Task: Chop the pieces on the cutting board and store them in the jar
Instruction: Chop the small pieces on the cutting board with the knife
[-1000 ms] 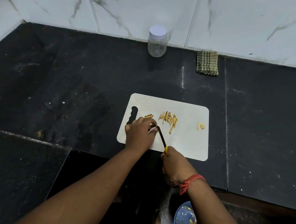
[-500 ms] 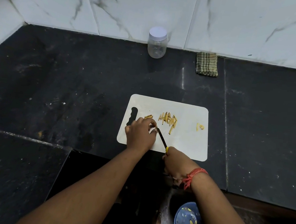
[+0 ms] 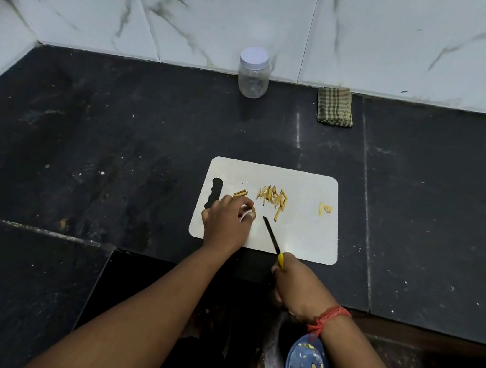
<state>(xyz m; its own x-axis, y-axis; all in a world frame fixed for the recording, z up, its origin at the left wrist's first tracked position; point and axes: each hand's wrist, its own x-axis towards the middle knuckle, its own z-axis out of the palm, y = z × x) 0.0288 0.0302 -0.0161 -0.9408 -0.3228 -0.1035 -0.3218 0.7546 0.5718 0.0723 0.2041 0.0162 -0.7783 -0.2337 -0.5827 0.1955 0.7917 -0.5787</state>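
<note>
Strips (image 3: 273, 198), thin and yellow, lie clustered on white cutting board (image 3: 300, 234).

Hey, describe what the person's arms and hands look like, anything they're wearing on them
Both forearms are bare, with no sleeves in view. The left hand wears nothing that shows: no watch or glove. The right hand has a red-orange thread band wrapped several times around the wrist. No gloves on either hand.

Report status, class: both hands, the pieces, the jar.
Left hand pinches a piece on the board. Right hand grips knife, blade apart from it. Strips uncut. Jar capped, path clear.
</note>
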